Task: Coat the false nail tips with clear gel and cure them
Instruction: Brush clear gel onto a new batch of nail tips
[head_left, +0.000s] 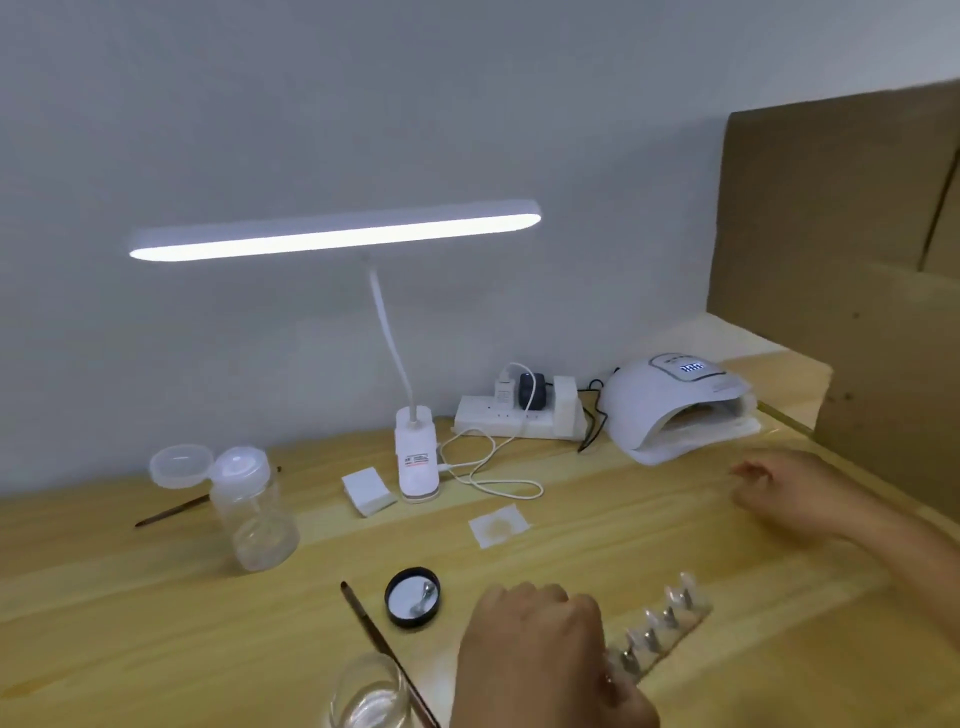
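A pale wooden table (130, 623) runs back to a grey wall. At far left a clear plastic jar (252, 519) stands with its flip lid open, and a thin brush (171, 512) lies behind it. A lit white bar lamp (335, 234) on a bendy neck rises mid-table, beside a stack of white wipes (366, 491) and a power strip (514, 415). Nearer lie a stained square pad (498, 525), a round black lid (413, 603) and a second brush (387, 654) resting across a glass cup (371, 696).

The left hand (540, 654), fingers curled, holds the near end of a clear strip (665, 631) carrying the glossy false nail tips (649, 618). Bare wood stretches beyond. The right hand (784, 493), well apart, hovers blurred and loosely curled, holding nothing, just before the domed white curing lamp (670, 405), whose display is lit. Brown cardboard (841, 234) walls the right edge.
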